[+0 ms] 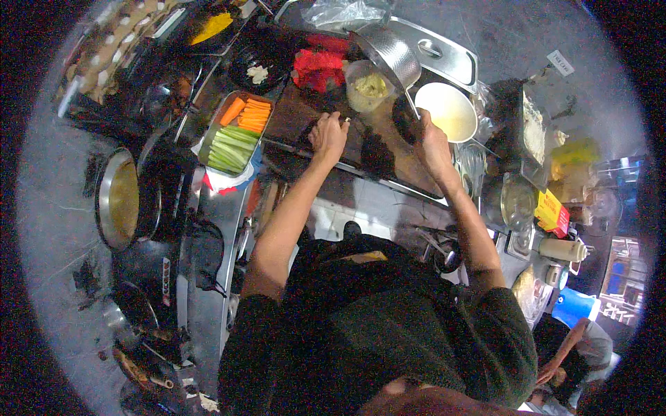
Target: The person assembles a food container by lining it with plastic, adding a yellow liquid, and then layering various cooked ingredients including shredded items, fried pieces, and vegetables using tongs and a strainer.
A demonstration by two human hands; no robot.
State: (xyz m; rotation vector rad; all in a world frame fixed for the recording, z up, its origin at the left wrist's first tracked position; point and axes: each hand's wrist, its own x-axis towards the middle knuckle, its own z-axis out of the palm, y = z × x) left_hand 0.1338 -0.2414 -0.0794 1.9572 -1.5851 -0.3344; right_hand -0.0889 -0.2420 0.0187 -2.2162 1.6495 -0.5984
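My right hand [433, 145] is closed round the long handle of a hammered metal saucepan [395, 55], tilted on its side above the counter. Just right of the handle sits a white bowl [447, 111] of pale yellow liquid. A clear tub [368, 87] with yellow-green mash stands below the pan's left side. Low over the dark board [288, 121], my left hand [329, 136] has its fingers curled together; a tiny pale bit shows at the fingertips, too small to name. Red cloth or packaging [319, 69] lies beyond that hand.
Left of the board is a metal tray [223, 170] of carrot and green vegetable sticks. A wide pan [121, 201] of yellowish liquid stands far left. Steel lidded trays [444, 52] line the back. Squeeze bottle [562, 249] and jars are right; another person [569, 353] is lower right.
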